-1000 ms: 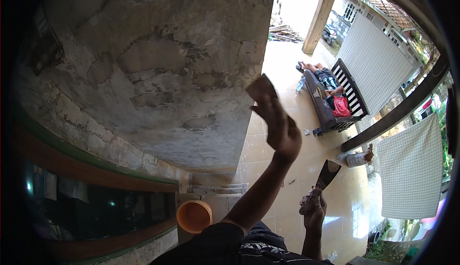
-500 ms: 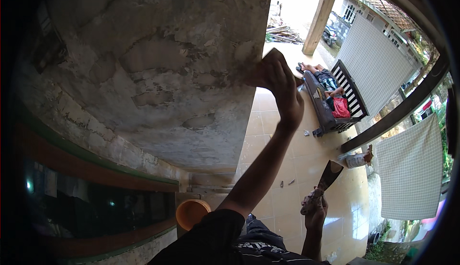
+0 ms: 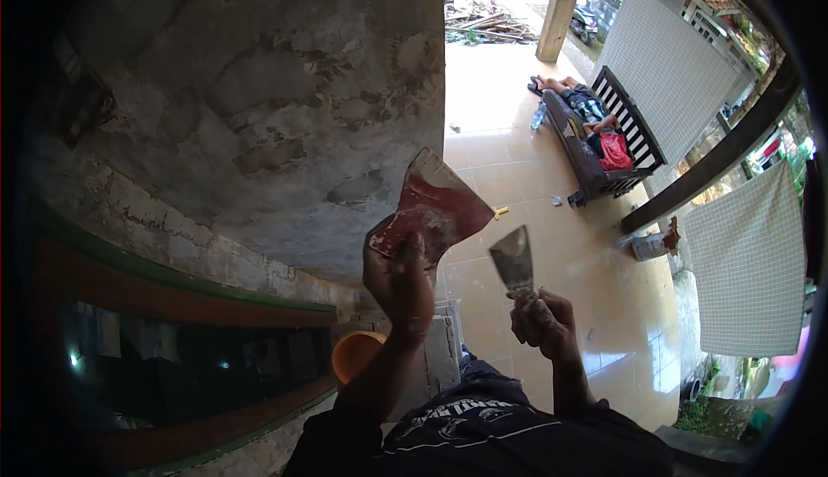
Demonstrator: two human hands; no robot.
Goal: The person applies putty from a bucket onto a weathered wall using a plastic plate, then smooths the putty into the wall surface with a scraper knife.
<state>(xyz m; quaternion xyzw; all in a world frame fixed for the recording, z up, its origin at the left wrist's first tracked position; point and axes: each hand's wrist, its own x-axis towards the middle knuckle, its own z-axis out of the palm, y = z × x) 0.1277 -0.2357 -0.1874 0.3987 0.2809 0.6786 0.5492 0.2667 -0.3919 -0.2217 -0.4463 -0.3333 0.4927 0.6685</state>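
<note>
Head view: left hand (image 3: 398, 280) grips a wide red-smeared scraper (image 3: 434, 205) raised before the patched wall (image 3: 259, 106); right hand (image 3: 542, 320) is closed on a narrow putty knife (image 3: 513, 260), blade up, just beside it.

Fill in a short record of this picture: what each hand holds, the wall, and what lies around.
Left hand: grips a wide scraper, blade smeared red, held off the wall
Right hand: grips a narrow scraper, blade up
Wall: grey, patchy plaster
Below: orange bucket
Floor: pale tiles
Background: dark bench with a person lying on it
</note>
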